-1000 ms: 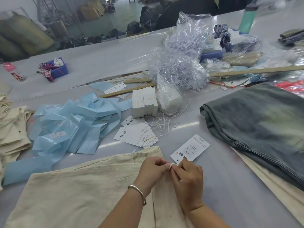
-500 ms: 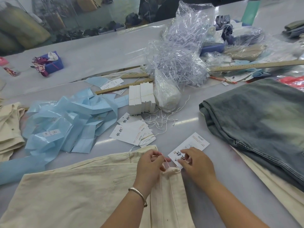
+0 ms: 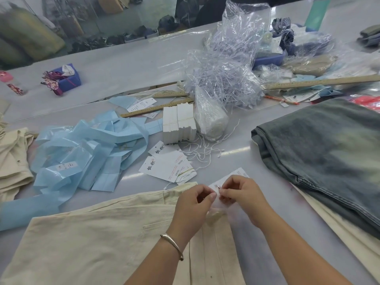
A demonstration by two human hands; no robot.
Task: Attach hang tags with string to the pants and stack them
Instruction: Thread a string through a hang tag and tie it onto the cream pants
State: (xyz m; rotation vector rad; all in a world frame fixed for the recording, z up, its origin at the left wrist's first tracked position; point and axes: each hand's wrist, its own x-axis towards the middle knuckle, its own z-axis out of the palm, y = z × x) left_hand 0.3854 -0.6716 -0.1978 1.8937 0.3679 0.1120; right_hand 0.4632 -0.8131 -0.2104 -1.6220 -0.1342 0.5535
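Cream pants (image 3: 98, 239) lie flat at the near edge of the table. My left hand (image 3: 192, 204) and my right hand (image 3: 239, 194) meet above a belt loop (image 3: 214, 215) at the waistband, fingertips pinched together on a thin string. A white hang tag (image 3: 236, 175) lies just behind my right hand, partly hidden by it. Loose hang tags (image 3: 166, 165) and a tangle of white strings (image 3: 203, 149) sit further back. On the right is a stack of pants with dark washed jeans (image 3: 320, 153) on top.
Blue paper strips (image 3: 86, 153) spread at the left beside more cream pants (image 3: 12, 161). Bundled white tags (image 3: 177, 124), a clear bag of plastic fasteners (image 3: 224, 79) and wooden rulers (image 3: 320, 82) lie behind. A green bottle (image 3: 314, 13) stands at the far right.
My right hand has drawn back from the hang tag toward my left hand, and both now pinch the string above the belt loop. The camera view has shifted slightly.
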